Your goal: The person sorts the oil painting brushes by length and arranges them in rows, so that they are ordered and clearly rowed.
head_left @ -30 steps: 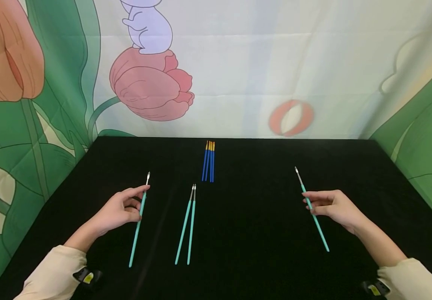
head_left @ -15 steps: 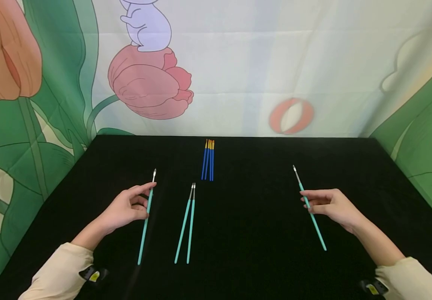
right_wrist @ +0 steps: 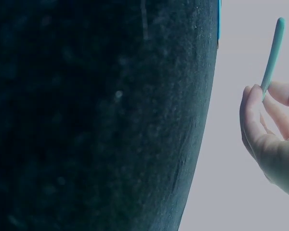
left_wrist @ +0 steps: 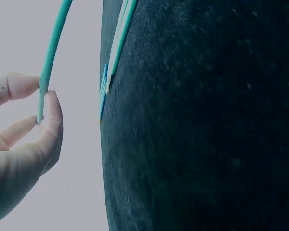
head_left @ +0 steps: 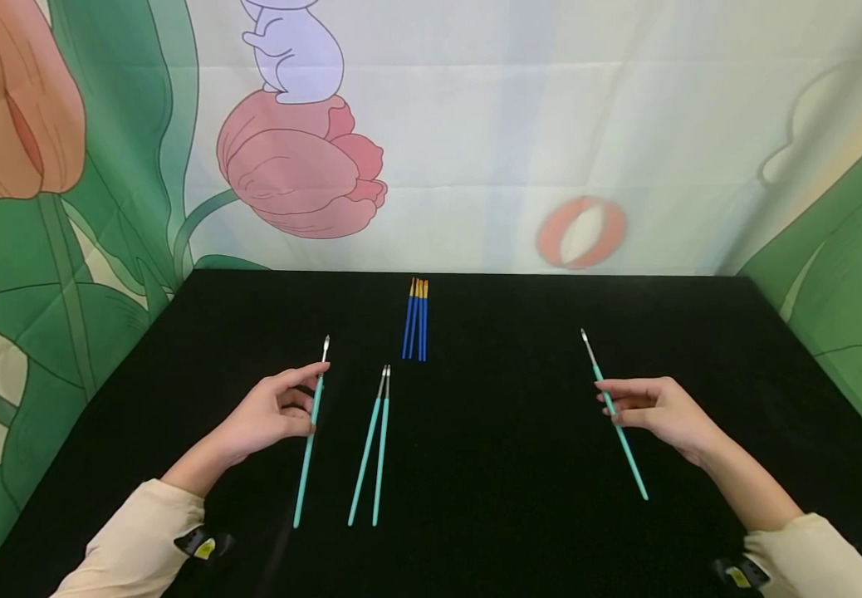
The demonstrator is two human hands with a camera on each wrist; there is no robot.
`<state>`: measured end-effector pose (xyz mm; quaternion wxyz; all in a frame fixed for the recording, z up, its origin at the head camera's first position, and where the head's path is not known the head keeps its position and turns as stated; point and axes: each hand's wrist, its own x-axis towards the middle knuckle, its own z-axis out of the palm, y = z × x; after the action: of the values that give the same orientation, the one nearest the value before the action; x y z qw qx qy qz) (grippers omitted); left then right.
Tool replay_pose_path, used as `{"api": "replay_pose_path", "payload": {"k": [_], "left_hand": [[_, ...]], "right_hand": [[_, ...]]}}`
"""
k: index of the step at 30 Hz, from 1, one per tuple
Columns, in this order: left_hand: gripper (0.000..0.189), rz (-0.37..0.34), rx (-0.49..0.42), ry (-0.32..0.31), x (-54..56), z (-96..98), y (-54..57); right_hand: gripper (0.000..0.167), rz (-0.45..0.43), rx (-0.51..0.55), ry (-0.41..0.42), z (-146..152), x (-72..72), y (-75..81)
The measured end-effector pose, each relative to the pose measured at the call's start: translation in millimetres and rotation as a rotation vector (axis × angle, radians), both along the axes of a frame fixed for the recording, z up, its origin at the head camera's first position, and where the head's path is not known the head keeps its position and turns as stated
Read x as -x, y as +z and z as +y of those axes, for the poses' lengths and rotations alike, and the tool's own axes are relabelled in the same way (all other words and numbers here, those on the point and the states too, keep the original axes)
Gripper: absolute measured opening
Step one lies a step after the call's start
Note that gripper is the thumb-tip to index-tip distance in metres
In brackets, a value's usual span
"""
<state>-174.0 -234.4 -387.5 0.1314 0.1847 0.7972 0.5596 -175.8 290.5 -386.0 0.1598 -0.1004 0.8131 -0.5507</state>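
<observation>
My left hand (head_left: 272, 418) pinches a turquoise paintbrush (head_left: 304, 477) between thumb and fingers, its pale tip pointing away from me. In the left wrist view, the same paintbrush (left_wrist: 53, 45) rises from the fingertips, apart from the black tabletop. A matching turquoise paintbrush (head_left: 629, 453) is pinched in my right hand (head_left: 666, 413), tilted with its tip to the upper left. The right wrist view has that paintbrush's handle end (right_wrist: 273, 53) sticking up past the fingers. Just right of the left hand's brush, two more turquoise paintbrushes (head_left: 367, 453) lie with tips together and handles spread.
Several blue paintbrushes (head_left: 416, 328) with orange-yellow tips lie side by side near the back of the black table (head_left: 506, 432). A printed cloth (head_left: 461, 149) with tulips and a rabbit-like figure hangs behind the table's far edge.
My left hand has moved right with its paintbrush, closer to the two lying turquoise brushes. The right hand and its brush have shifted slightly left. The lying brushes keep their places.
</observation>
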Motion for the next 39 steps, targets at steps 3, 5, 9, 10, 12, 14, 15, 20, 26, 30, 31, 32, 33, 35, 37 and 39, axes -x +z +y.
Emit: {"api": "replay_pose_path", "payload": {"k": [3,5,9,10,12,14,15,20,26,30,31,32,33,35,37,39], "left_hand": [[0.074,-0.007,-0.006,-0.002,0.7,3.1,-1.4],[0.074,-0.014,-0.007,0.0,0.9,5.3,-2.6],[0.074,-0.032,-0.003,-0.009,1.7,10.4,-4.0],[0.074,-0.036,-0.001,-0.015,2.0,11.9,-4.4],[0.074,-0.041,0.002,-0.027,2.7,15.0,-4.8],[0.074,-0.043,0.004,-0.036,3.3,18.0,-5.1],[0.074,-0.042,0.005,-0.039,3.6,19.2,-5.2],[0.075,-0.047,0.01,-0.044,4.9,24.0,-4.9],[0.075,-0.047,0.017,-0.067,6.2,28.7,-5.3],[0.074,-0.05,0.018,-0.081,6.7,31.3,-6.1],[0.074,-0.052,0.017,-0.083,6.7,32.0,-6.2],[0.074,-0.055,0.017,-0.084,6.8,32.5,-6.4],[0.074,-0.055,0.019,-0.085,6.9,33.0,-6.7],[0.075,-0.058,0.018,-0.087,6.8,33.9,-7.2],[0.075,-0.06,0.018,-0.089,6.9,35.0,-7.7],[0.074,-0.057,0.018,-0.094,7.0,36.4,-8.1]], "right_hand": [[0.05,0.003,-0.002,0.0,-1.3,0.5,0.7],[0.05,0.005,-0.003,0.0,-1.8,0.6,1.2],[0.05,0.004,-0.003,-0.002,-1.7,0.3,1.6],[0.05,0.004,-0.003,-0.003,-1.6,0.2,1.4],[0.05,0.003,-0.003,-0.005,-1.1,0.1,1.1],[0.05,0.003,-0.002,-0.005,-0.7,0.2,0.7],[0.05,0.003,-0.002,-0.006,-0.5,0.3,0.7],[0.049,0.005,0.0,-0.005,-0.1,0.4,1.0],[0.049,0.003,-0.003,-0.006,-1.6,0.3,1.9],[0.049,0.002,-0.008,-0.006,-1.7,0.7,2.8],[0.05,0.0,-0.009,-0.007,-1.8,0.8,3.0],[0.05,0.0,-0.01,-0.007,-1.8,0.9,3.1],[0.05,0.0,-0.01,-0.007,-1.9,0.9,3.2],[0.05,-0.002,-0.01,-0.009,-1.9,0.9,3.2],[0.05,-0.003,-0.007,-0.011,-1.5,1.0,2.8],[0.049,0.0,-0.001,-0.009,-1.0,0.7,2.2]]}}
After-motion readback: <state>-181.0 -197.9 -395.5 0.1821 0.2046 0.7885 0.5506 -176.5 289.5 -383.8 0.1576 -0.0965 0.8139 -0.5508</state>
